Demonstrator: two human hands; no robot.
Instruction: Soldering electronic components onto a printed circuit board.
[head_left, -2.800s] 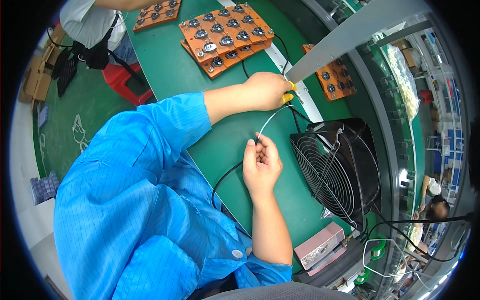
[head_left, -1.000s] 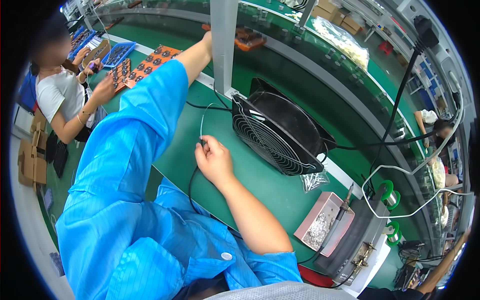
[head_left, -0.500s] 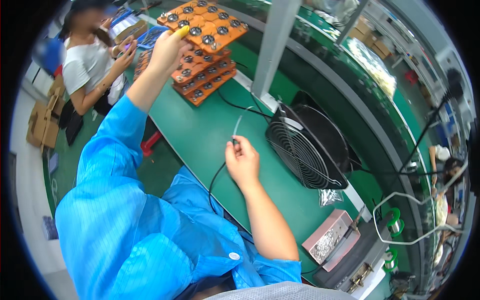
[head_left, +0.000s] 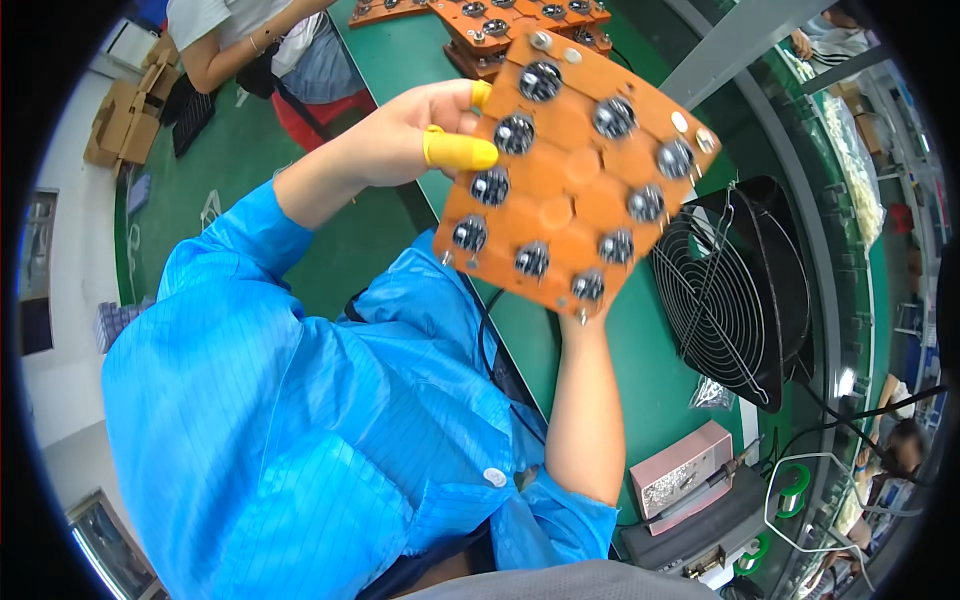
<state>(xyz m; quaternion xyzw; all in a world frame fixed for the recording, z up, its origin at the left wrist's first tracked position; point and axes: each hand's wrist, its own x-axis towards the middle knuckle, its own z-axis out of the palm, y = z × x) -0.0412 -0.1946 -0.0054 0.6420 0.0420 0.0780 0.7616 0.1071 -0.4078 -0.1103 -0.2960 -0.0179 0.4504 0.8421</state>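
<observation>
An orange plate [head_left: 570, 185], set with several round black-and-silver components, is tilted up in front of me over the table. My left hand [head_left: 425, 135] grips its left edge, with yellow finger cots on the thumb and another finger. Behind the plate my right hand is hidden; only the wrist and forearm [head_left: 588, 410] show below its lower edge. A stack of similar orange plates [head_left: 485, 50] lies past the held one, at the far end of the green table.
A black fan [head_left: 715, 300] with a wire guard stands on the right of the green table [head_left: 525, 335]. Nearer are a pink box [head_left: 690, 465] with silvery bits, a small clear bag [head_left: 712, 393] and green spools [head_left: 793, 480]. Another person [head_left: 255, 40] sits at far left.
My left hand has brought the orange plate from the stack toward me, nearer and tilted. My right hand, which held a thin clear tip on a black cable, is now covered by the plate.
</observation>
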